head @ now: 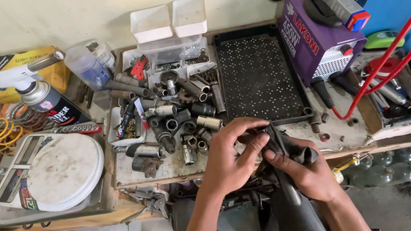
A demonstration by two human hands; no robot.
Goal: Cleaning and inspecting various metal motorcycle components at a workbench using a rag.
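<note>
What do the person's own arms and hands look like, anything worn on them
Both forearms are bare as far as the picture shows, with no sleeves in view. The left hand and the right hand wear no gloves. No watch, bracelet or ring can be seen on either wrist or on the fingers that show. No cables, straps or markings appear on them.

Matt dark rubber sleeve (293, 148); shiny metal sockets (183, 119).
</note>
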